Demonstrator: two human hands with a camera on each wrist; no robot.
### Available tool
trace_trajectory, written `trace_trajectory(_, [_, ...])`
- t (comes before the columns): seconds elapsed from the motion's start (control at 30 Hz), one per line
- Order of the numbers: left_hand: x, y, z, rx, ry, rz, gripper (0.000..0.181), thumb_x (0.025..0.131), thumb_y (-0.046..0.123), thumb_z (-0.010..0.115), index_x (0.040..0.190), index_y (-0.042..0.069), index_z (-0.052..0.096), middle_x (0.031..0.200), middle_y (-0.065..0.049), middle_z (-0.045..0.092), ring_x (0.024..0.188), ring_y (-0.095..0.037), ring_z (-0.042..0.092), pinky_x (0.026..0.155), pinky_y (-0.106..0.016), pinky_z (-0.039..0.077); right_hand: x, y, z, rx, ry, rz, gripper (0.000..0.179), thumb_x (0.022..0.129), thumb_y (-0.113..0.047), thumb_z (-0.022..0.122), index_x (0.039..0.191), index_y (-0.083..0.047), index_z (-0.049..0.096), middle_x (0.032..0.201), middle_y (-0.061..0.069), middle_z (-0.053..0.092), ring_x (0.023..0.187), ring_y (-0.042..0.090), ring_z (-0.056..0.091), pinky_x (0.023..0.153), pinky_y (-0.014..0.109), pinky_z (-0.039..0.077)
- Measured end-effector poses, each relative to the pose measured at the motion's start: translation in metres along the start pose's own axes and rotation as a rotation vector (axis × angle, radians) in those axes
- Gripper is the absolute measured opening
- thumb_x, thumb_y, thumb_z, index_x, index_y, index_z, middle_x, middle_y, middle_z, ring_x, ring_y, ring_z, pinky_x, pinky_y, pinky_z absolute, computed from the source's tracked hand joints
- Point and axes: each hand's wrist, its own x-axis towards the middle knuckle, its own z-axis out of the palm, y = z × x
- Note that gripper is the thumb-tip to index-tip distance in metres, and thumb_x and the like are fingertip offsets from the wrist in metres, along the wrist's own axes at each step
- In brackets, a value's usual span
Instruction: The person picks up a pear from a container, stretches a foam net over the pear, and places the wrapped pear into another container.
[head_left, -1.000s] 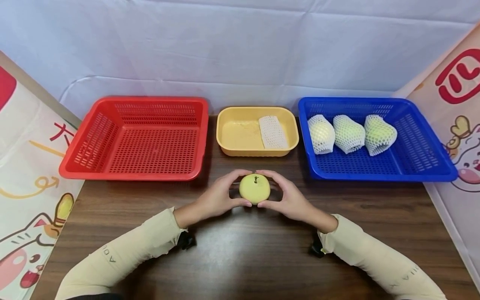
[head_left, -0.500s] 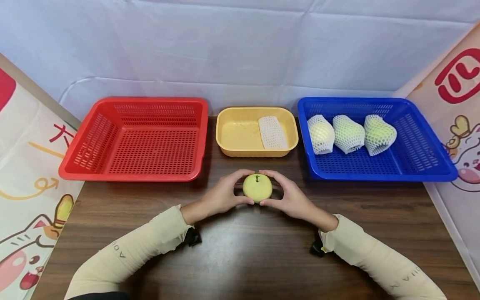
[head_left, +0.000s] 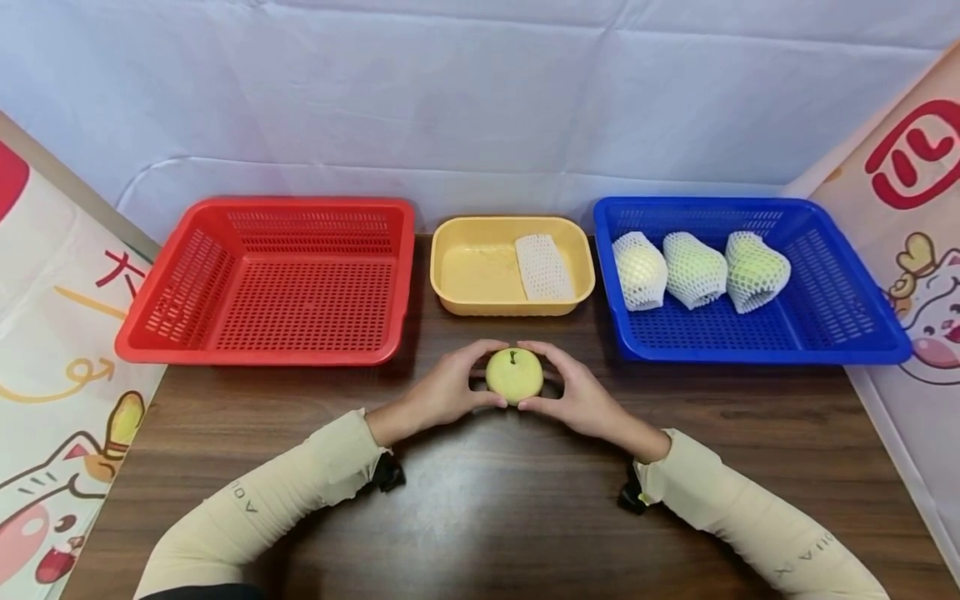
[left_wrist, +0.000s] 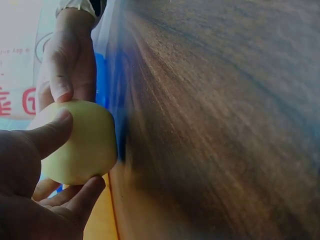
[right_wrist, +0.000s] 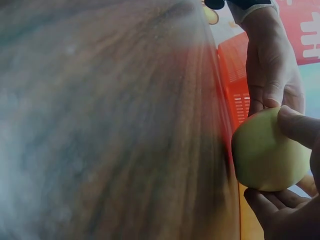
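A yellow-green apple with a short dark stem is held near the middle of the table, stem facing up. From its left side my left hand grips it, thumb on the near side and fingers on the far side. My right hand holds the opposite side in the same way. Up close in the left wrist view, the apple has smooth, bare skin, and the two thumbs nearly meet on it. The right wrist view has the apple between both hands too; some fingers are hidden behind it.
Behind the hands is a yellow tray with a flattened white foam net. A red basket stands left. The blue basket at right holds three foam-netted fruits. Brown wooden table extends in front.
Over the past second the apple has shifted slightly to the right, the left hand and forearm moving with it. The right hand has stayed nearly in place, and both hands keep their grip.
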Motion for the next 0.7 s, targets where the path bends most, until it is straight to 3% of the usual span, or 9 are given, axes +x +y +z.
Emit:
trace_trajectory(0.3, [0.0039,-0.0068,0.0009,-0.021,0.006,-0.001,0.076,0.079,0.011,0.088,0.144,0.003,0.05,0.144,-0.013,0.055,0.126,-0.026,0.06,0.098,-0.026,0.053,0.0046,0.0026,0.0007,0.002,-0.009,0.008,0.081,0.079,-0.001,0.086,0.148,0.0,0.044,0.15,0.018,0.046,0.139,0.031,0.044,0.106,0.04,0.048])
trace_trajectory(0.7, [0.0074,-0.0059,-0.0011,0.081,0.033,0.005,0.077,0.078,0.016,0.09,0.144,0.003,0.052,0.142,-0.013,0.057,0.13,-0.025,0.055,0.106,-0.034,0.049,0.0103,0.0031,-0.0007,-0.034,-0.013,0.032,0.083,0.078,0.0,0.086,0.148,0.003,0.041,0.151,0.021,0.045,0.14,0.032,0.043,0.105,0.041,0.049])
